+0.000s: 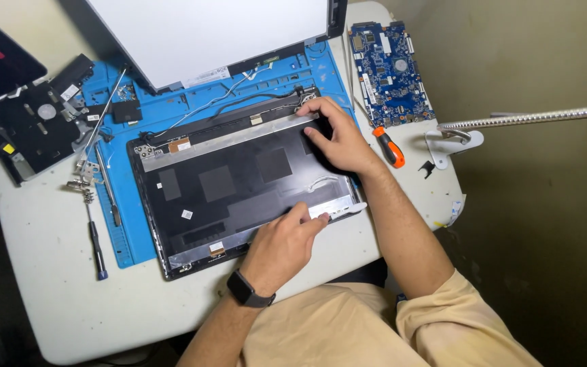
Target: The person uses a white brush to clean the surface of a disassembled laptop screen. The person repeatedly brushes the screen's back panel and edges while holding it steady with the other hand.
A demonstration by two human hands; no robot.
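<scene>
While my right hand (pixel 340 139) presses flat at two o'clock to steady the laptop lid shell (pixel 239 187) on the blue mat (pixel 125 238) mid-counter, my left hand's (pixel 285 246) grip pinches a white pry tool (pixel 345 211) at five o'clock.

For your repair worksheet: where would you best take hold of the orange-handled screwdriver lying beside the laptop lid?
Grip the orange-handled screwdriver by its thick orange handle, coming from above on the side away from the right hand. It lies flat on the table, its black end nearest that hand.
</scene>
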